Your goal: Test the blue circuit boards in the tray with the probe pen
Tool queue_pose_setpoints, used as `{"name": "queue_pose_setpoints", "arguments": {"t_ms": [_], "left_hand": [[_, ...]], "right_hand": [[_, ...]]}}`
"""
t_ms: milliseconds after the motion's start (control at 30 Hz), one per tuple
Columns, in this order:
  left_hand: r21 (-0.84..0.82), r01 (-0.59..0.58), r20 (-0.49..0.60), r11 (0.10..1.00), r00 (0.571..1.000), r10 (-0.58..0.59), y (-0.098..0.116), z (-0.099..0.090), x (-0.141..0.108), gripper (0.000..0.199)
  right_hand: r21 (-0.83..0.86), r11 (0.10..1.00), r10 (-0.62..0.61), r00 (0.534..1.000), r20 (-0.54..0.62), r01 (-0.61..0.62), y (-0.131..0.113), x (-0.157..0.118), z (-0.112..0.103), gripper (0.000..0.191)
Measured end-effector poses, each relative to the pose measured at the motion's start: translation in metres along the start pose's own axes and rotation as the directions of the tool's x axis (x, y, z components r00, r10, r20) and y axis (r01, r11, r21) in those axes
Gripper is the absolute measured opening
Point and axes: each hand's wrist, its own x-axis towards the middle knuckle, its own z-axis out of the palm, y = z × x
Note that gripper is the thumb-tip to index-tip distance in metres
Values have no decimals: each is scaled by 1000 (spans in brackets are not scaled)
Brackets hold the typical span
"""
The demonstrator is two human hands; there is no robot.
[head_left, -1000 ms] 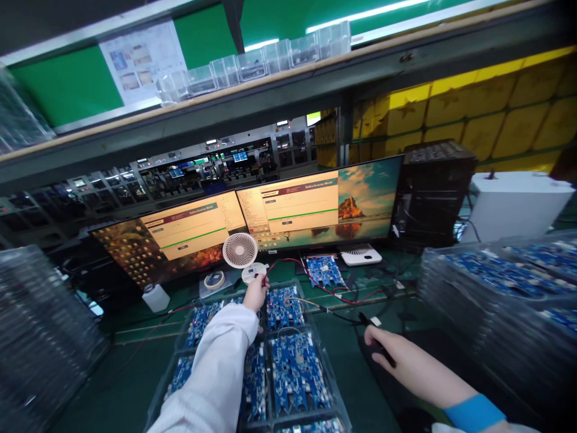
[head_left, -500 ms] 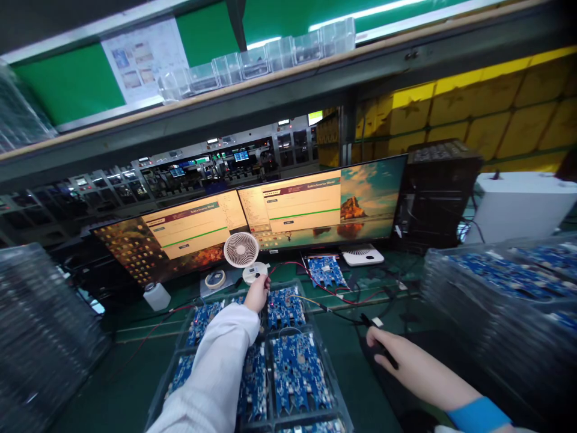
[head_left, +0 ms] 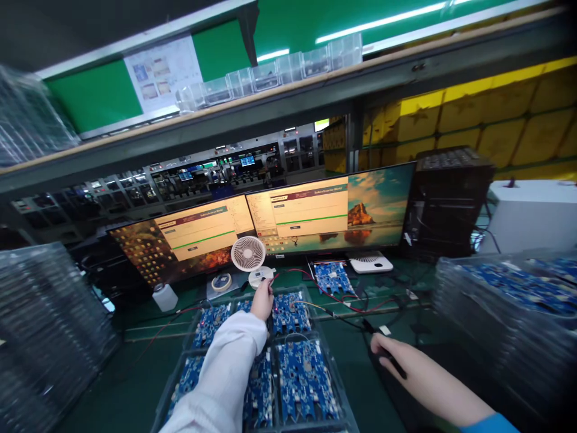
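Observation:
My left hand (head_left: pixel 262 299) reaches over a clear plastic tray (head_left: pixel 345 404) of blue circuit boards. Its fingers are pinched at the tray's far edge, where a red wire (head_left: pixel 293 270) runs up to the fingertips. Just to its right lies a circuit board (head_left: pixel 291 313) with a small red light and a thin yellow wire attached. My right hand (head_left: pixel 396 358) curls over a dark object, mostly covered, that looks like a computer mouse (head_left: pixel 399 367), on a black pad (head_left: pixel 383 385).
Two monitors (head_left: pixel 311 207) stand behind, with a small white fan (head_left: pixel 248 254) before them. Another circuit board (head_left: pixel 332 278) lies beyond the tray among cables. A tape roll (head_left: pixel 222 282) and white bottle (head_left: pixel 164 297) sit left. Stacked trays (head_left: pixel 491 319) flank the right, more trays (head_left: pixel 49 325) the left.
The camera view has shifted slightly, so the scene sits a little lower and further right. Both hands keep about the same places and grips.

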Motion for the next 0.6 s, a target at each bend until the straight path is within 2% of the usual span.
{"name": "queue_pose_setpoints", "arguments": {"t_ms": [133, 233, 267, 333, 400, 433, 500, 533, 600], "left_hand": [[-25, 41, -76, 999, 996, -43, 18, -16, -14, 55], [-49, 46, -76, 998, 996, -49, 47, -42, -53, 52], [-64, 39, -49, 997, 998, -43, 60, -53, -72, 50], [-124, 30, 111, 992, 994, -16, 86, -75, -115, 46], [-189, 89, 291, 978, 956, -31, 107, -91, -160, 51], [-201, 131, 338, 971, 940, -57, 114, -95, -179, 58], [-186, 174, 409, 967, 909, -85, 120, -95, -211, 62], [-177, 204, 437, 963, 893, -108, 119, -92, -224, 55], [-192, 292, 483, 937, 859, -169, 113, -80, -243, 41]], "right_hand": [[130, 989, -65, 997, -51, 71, -14, 3, -4, 28], [224, 971, -56, 991, -122, 82, -31, 4, -6, 37], [275, 959, -37, 990, -138, 74, -39, 3, -4, 40], [405, 912, -15, 992, -126, 65, -62, 0, 3, 45], [529, 842, -83, 995, -59, 101, -90, -6, 19, 44], [571, 809, -147, 989, -26, 136, -104, -10, 29, 43], [616, 770, -251, 966, 55, 166, -128, -18, 52, 40], [627, 761, -277, 958, 78, 168, -136, -21, 64, 41], [628, 768, -237, 966, 98, 125, -147, -26, 86, 47]]}}
